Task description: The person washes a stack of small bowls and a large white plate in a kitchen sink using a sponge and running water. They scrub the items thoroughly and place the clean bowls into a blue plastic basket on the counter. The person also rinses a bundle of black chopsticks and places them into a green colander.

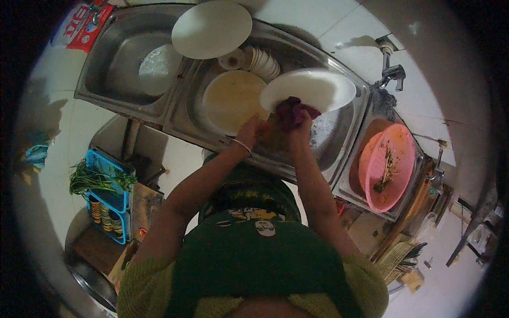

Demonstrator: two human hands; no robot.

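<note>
In the middle steel sink, my right hand is closed around a bunched dark red cloth. The cloth overlaps the lower edge of a tilted white plate. To the left, my left hand is at the near rim of a round pale vessel with a yellowish inside. That hand is blurred and dim, so I cannot tell whether it grips anything. Behind the vessel, small white bowls lie nested on their sides. A large white oval plate rests over the sink's far edge.
A pink plastic basin with plant scraps leans at the right, below a wall faucet. Another steel sink adjoins on the left. Lower left, a blue basket rack holds green vegetables. A red-and-white package lies at the far left corner.
</note>
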